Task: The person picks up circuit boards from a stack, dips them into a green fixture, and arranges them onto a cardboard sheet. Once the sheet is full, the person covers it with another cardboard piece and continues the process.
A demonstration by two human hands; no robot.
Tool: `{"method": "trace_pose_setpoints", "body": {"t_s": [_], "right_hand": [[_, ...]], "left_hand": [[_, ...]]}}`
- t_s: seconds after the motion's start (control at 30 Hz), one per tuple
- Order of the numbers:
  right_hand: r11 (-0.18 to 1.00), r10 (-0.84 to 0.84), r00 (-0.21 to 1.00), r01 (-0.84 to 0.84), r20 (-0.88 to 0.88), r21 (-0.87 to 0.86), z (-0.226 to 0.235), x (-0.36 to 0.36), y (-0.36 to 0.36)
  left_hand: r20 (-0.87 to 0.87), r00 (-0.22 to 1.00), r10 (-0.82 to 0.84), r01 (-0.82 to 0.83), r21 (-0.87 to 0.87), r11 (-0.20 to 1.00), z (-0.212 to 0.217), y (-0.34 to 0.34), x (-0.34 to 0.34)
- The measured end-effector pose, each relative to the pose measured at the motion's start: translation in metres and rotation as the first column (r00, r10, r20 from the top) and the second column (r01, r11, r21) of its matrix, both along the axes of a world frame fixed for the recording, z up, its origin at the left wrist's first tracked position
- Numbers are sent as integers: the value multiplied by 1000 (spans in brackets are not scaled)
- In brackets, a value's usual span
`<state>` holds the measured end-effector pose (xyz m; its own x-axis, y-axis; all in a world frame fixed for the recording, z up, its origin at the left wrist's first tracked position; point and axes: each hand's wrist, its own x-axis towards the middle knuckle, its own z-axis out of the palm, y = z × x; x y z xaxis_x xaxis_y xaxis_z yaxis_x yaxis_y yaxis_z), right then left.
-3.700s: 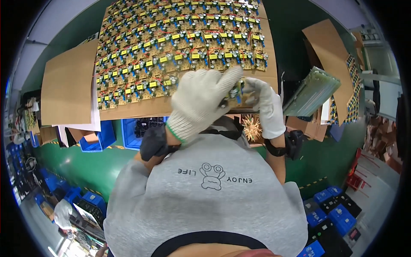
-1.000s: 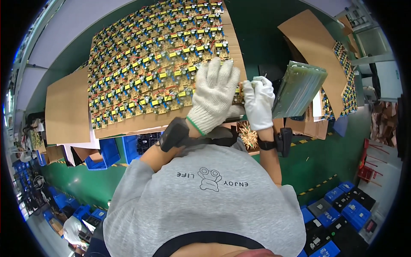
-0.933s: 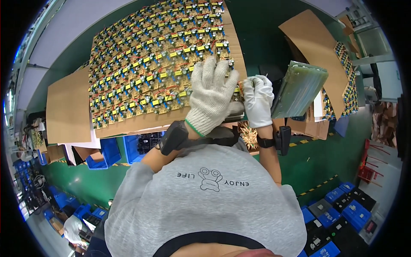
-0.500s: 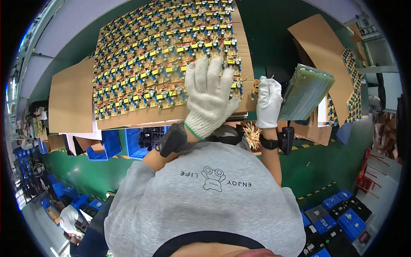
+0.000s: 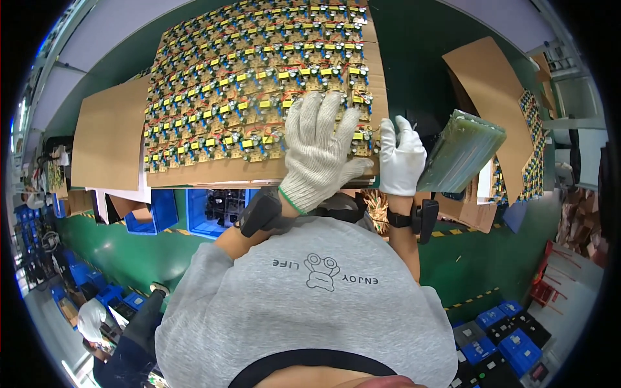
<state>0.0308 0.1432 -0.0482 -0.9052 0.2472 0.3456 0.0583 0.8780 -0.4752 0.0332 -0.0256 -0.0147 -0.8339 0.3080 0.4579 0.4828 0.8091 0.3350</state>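
Here, circuit boards (image 5: 242, 77) lie under the left hand (image 5: 318, 145), beside the right hand (image 5: 401, 160), both spread.

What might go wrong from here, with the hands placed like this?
The left hand lies flat over the circuit boards, so it might shift them or snag their red wires. The right hand is close beside the greenish stack; a sideways bump might dislodge it.

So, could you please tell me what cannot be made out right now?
In the head view:
- What lies beneath the left hand: the hand itself covers it.
- Whether the right hand holds anything: its back hides the palm.
- The far end of the circuit boards: cut off by the top edge.
- Black parts in the blue bin: too small to identify.
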Motion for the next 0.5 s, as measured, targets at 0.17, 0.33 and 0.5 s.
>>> {"method": "trace_pose_setpoints", "body": {"t_s": [0.17, 0.33, 0.5], "right_hand": [[996, 55, 997, -59, -48, -73, -5, -9, -7], [950, 174, 982, -186, -70, -251, -9, -2, 5], [971, 159, 985, -168, -66, -171, -15, -4, 13]], "left_hand": [[14, 996, 84, -84, -10, 996, -6, -16, 10], [-2, 997, 81, -80, 81, 993, -6, -33, 22], [-56, 980, 189, -182, 106, 978, -5, -64, 27]]}}
